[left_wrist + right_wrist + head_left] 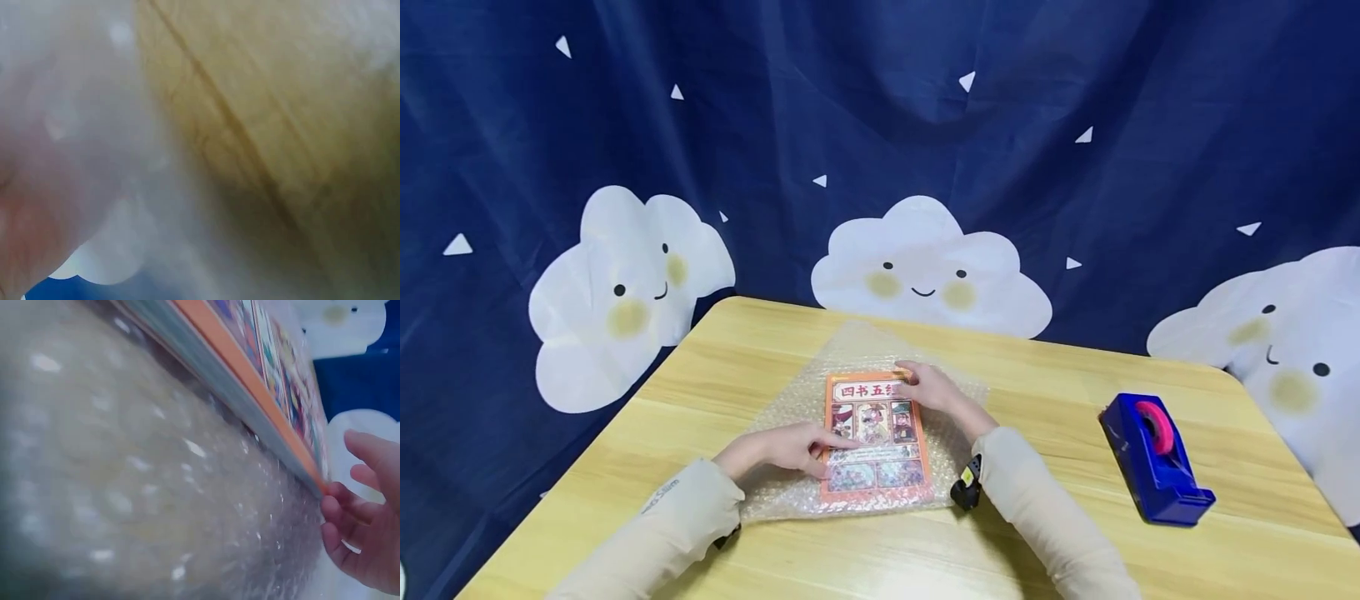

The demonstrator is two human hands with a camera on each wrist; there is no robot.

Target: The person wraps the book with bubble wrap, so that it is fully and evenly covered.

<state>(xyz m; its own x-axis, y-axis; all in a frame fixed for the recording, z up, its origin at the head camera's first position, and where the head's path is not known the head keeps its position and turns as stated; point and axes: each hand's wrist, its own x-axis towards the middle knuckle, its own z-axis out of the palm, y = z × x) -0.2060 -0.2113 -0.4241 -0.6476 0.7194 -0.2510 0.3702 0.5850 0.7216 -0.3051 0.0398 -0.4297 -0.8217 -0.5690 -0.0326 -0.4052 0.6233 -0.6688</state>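
An orange-bordered book (pixel 874 433) with an illustrated cover lies on a sheet of bubble wrap (pixel 790 400). Clear wrap appears to cover its lower part. My left hand (pixel 786 446) rests at the book's left side, index finger stretched across the cover and thumb near the left edge. At the upper right corner, my right hand (pixel 931 387) touches the book. In the right wrist view, that hand (pixel 369 512) has its fingertips at the book's corner, with the thumb held apart. The left wrist view is blurred, showing wrap (pixel 94 119) close up and part of the hand (pixel 34 231).
A blue tape dispenser (pixel 1157 467) with a pink roll (pixel 1156 427) stands at the right of the wooden table (pixel 1045 375). Behind the table hangs a dark blue curtain (pixel 880 100) with cloud prints.
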